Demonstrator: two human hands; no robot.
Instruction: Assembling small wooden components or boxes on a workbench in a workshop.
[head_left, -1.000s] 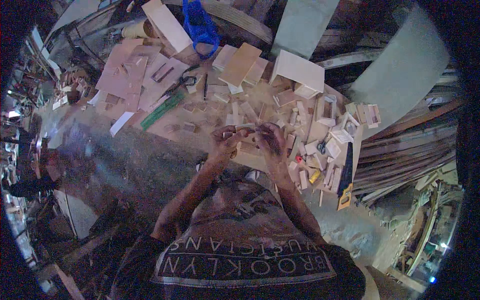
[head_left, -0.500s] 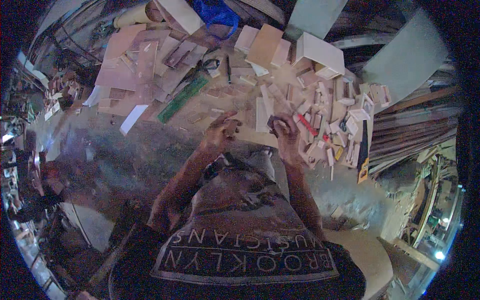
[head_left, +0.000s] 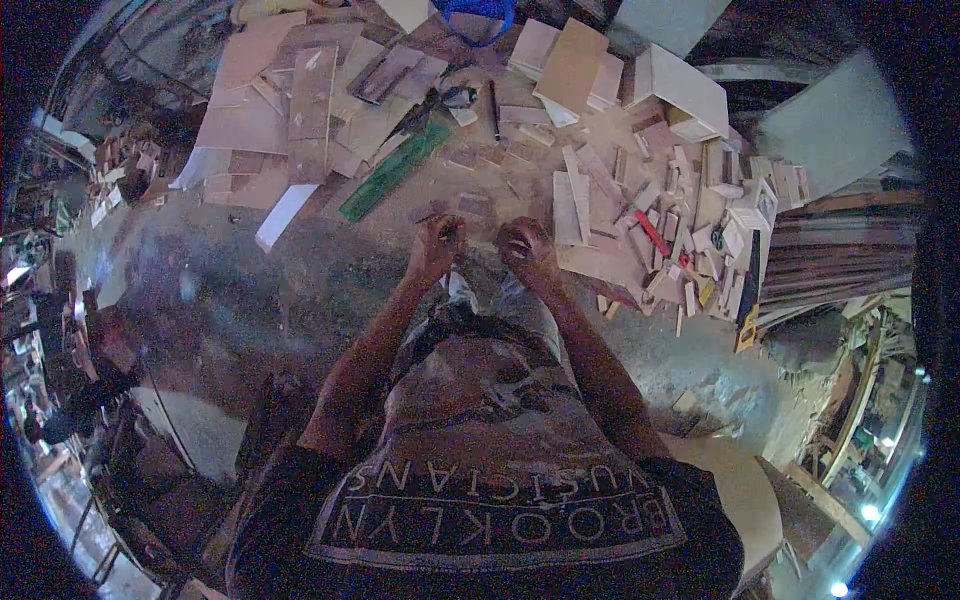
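Close together over the near edge of the workbench (head_left: 470, 180), my two hands face each other with a gap between them. The fingers of my left hand (head_left: 438, 247) are curled in a pinch, next to small flat wood pieces; anything inside is too small to make out. My right hand (head_left: 530, 254) is also closed, its fingers bent around a small dark spot that I cannot name. A pale wooden board (head_left: 572, 208) lies just right of my right hand. The green strip (head_left: 395, 172) rests beyond my left hand.
Wood offcuts (head_left: 690, 200) crowd the bench's right side, with a red-handled tool (head_left: 652, 232) among them. A yellow-handled saw (head_left: 747, 325) hangs over the right edge. A white open box (head_left: 685, 90) stands at the back right. A white strip (head_left: 285, 217) juts over the front edge.
My right hand has moved left, away from the pale board and towards my left hand. The left hand's fingers have curled in. The view has shifted, so the bench appears further right.
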